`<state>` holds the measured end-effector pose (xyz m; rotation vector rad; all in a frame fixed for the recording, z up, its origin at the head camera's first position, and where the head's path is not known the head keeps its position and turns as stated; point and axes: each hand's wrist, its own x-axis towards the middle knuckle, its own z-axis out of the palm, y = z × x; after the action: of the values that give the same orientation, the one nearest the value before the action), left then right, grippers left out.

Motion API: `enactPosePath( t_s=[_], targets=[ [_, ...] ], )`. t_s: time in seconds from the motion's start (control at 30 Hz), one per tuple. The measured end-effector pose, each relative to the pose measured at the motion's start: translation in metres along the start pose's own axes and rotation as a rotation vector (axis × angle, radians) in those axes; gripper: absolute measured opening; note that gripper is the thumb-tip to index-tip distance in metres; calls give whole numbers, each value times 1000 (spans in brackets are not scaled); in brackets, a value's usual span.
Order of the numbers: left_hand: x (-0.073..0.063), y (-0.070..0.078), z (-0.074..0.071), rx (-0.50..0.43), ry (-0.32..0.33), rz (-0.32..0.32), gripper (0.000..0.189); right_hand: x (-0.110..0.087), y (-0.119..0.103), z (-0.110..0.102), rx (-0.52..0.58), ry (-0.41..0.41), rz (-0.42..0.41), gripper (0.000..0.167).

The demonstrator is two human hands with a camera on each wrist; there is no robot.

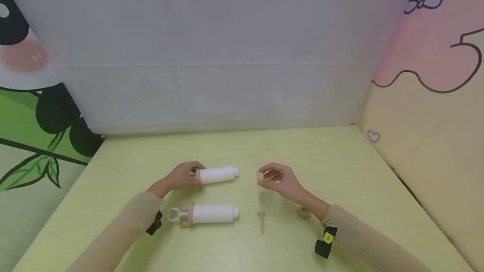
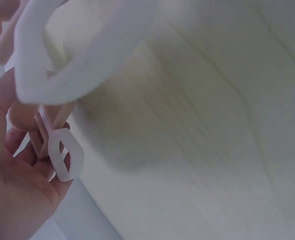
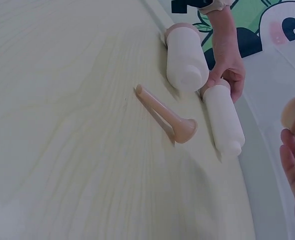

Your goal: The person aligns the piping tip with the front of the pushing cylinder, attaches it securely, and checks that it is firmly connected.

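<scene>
My left hand (image 1: 185,175) grips the beige collar end of a white toy syringe (image 1: 218,174), its white nozzle pointing right. Fingers wrap the collar beside a small white pull handle (image 2: 76,160) in the left wrist view. Across from the nozzle, my right hand (image 1: 283,179) pinches a small beige round piece (image 1: 260,178) between thumb and fingertips. That piece shows pale and partly cut off (image 3: 291,116) at the right wrist view's edge. A gap separates it from the nozzle.
A second white syringe (image 1: 213,213) with beige collar and ring handle lies nearer. Right of it is a beige stem with a flared end (image 1: 261,221). Another beige round piece (image 1: 303,213) sits beneath my right forearm. A white sheet (image 1: 234,53) stands behind the table.
</scene>
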<state>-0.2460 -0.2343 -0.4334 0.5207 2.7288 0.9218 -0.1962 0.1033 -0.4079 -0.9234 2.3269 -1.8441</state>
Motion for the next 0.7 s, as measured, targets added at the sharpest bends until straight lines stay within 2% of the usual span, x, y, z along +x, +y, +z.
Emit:
enactPosePath(
  t_s=[0.27,0.43,0.53,0.7],
  targets=[
    [-3,-5,-5,45,76,-2,47,0,-3,-2,12,-6,19,25],
    [-5,-8,-11,26,117,15,47,0,-3,-2,8,-9,15,25],
    [-6,-4,-15,-11,128,34,45,0,-2,-3,5,-6,14,25],
    [-11,11,-21,-79,119,43,43,0,-1,-4,2,-4,33,25]
  ],
)
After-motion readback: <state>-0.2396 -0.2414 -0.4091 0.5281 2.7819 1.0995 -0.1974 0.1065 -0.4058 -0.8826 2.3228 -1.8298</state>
